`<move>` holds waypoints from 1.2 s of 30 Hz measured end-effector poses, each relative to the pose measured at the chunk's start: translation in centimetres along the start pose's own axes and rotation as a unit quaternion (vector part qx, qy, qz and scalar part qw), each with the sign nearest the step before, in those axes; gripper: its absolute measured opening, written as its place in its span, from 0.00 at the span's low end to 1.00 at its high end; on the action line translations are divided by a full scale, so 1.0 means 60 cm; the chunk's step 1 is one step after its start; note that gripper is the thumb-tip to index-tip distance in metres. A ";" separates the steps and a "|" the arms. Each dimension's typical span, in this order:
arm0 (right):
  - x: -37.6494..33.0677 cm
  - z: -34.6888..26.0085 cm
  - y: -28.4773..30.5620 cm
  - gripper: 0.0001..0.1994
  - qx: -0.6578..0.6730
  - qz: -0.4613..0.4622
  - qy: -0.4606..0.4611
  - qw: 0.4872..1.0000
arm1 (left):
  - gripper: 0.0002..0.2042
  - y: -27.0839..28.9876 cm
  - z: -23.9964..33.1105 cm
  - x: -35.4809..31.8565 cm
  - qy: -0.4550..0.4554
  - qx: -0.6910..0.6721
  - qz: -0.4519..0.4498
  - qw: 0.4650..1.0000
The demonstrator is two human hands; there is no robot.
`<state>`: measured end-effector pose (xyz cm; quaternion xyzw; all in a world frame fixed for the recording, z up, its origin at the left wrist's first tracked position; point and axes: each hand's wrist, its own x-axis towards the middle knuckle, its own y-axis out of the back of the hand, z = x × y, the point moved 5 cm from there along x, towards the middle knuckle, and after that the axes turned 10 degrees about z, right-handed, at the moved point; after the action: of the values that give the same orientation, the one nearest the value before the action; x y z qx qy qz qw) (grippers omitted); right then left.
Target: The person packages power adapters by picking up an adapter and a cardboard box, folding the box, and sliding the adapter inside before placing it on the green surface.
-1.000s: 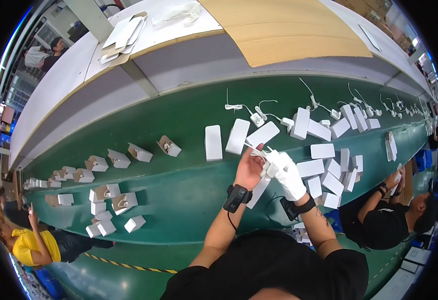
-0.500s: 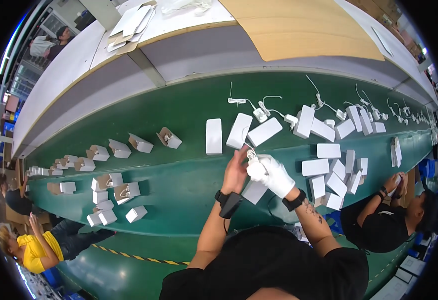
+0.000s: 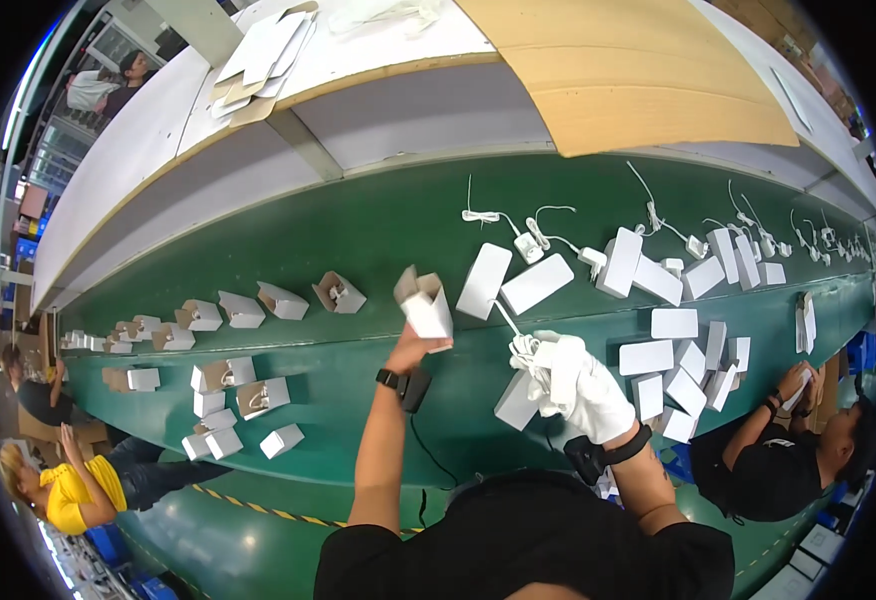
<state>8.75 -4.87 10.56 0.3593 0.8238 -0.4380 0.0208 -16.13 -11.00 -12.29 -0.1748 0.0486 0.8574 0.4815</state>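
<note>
My bare left hand (image 3: 417, 346) is closed round the lower part of a small white carton (image 3: 428, 316), whose brown-lined flaps stand open at its far end. My right hand (image 3: 586, 388), in a white glove, grips a white power adapter, mostly hidden by the fingers. Its bundled white cable (image 3: 526, 350) sticks out on the left, with a loose end pointing up. Just left of the glove, a closed white box (image 3: 518, 401) lies on the green belt (image 3: 358, 430). Two more white boxes, one of them the tilted box (image 3: 484, 281), lie beyond my hands.
Several adapters with cables, such as one adapter (image 3: 528, 246), lie along the far right. A cluster of white boxes (image 3: 646, 357) is right of the glove. Open cartons (image 3: 339, 292) run off leftward. A shelf (image 3: 398, 70) borders the far side. Co-workers (image 3: 788, 450) sit right and left.
My left hand has left the adapter, moved left and taken hold of the carton, now tilted with its flaps open. My right hand has shifted right and nearer with the adapter.
</note>
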 end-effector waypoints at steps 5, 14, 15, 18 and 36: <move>0.022 0.021 0.020 0.32 0.009 -0.021 -0.063 0.998 | 0.47 -0.048 0.096 -0.086 -0.042 0.050 -0.128 0.990; 0.013 0.024 0.017 0.21 -0.372 -0.031 0.010 0.928 | 0.41 -0.112 0.205 -0.198 -0.149 0.151 -0.214 0.954; 0.013 0.015 -0.004 0.19 -0.573 -0.098 0.136 0.802 | 0.39 -0.117 0.213 -0.209 -0.151 0.155 -0.214 0.953; 0.005 0.048 -0.027 0.15 -0.796 -0.153 0.229 0.539 | 0.42 -0.137 0.172 -0.211 -0.233 0.235 -0.186 0.925; 0.369 0.030 0.132 0.18 -0.804 0.226 0.271 0.478 | 0.38 0.115 0.064 -0.031 -0.275 0.071 0.233 0.930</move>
<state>-3.30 9.35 -3.86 0.4601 0.6704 0.5552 0.1746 -22.04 -15.19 -8.68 0.1186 0.0148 0.9542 0.2744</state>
